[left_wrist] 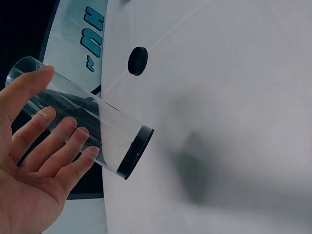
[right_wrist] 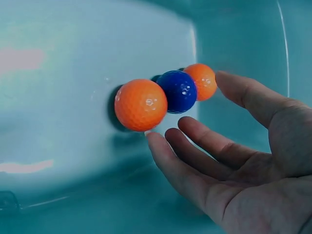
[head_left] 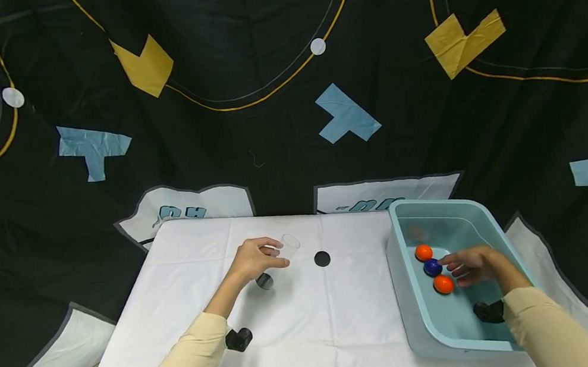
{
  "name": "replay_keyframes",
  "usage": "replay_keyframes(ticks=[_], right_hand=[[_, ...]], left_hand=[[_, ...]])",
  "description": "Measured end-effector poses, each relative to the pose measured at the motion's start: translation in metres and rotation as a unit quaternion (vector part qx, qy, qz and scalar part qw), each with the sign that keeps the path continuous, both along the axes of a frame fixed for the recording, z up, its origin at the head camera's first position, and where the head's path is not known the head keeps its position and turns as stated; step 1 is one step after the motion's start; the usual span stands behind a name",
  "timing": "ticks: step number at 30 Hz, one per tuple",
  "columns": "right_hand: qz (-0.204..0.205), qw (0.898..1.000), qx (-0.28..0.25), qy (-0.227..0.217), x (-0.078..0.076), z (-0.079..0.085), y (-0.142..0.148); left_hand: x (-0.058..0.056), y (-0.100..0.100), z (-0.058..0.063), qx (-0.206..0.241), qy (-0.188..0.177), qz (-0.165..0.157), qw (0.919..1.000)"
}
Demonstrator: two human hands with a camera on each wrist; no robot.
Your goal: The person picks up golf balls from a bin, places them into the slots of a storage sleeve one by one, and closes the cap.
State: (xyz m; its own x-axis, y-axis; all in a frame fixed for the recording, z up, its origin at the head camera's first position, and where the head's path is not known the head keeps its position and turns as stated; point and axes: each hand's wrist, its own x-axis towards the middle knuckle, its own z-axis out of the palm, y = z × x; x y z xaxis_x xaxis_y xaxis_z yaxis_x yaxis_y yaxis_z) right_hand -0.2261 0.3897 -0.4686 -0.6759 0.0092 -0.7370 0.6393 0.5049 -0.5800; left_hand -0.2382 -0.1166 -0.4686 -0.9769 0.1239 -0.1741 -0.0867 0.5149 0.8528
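Note:
My left hand [head_left: 255, 258] holds a clear plastic tube [left_wrist: 119, 126] tilted over the white table, thumb on one side and fingers along the other. A black cap [left_wrist: 136, 152] closes the tube's lower end, while its upper end looks uncapped. On the table beyond lies a round black lid [head_left: 322, 259]. Inside the light blue bin [head_left: 415, 308], my right hand [head_left: 469, 265] reaches with spread, slightly bent fingers around three golf balls in a row. The near orange ball [right_wrist: 141, 105], the blue ball [right_wrist: 178, 91] and the far orange ball [right_wrist: 201, 82] rest on the bin's floor.
The bin stands at the right side of the white-covered table [head_left: 361, 314], its walls rising around my right hand. Behind the table hangs a black cloth [head_left: 248, 152] with yellow and blue taped shapes. Black wrist mounts [head_left: 238, 339] show by both sleeves.

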Motion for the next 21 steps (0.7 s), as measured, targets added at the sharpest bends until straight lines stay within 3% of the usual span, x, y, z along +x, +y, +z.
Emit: replay_keyframes(ticks=[21], right_hand=[[-0.059,0.998,-0.012,-0.029,0.002,-0.027,0.005]], left_hand=[[0.002,-0.002,-0.004,-0.009,0.006,0.001,0.9999]])
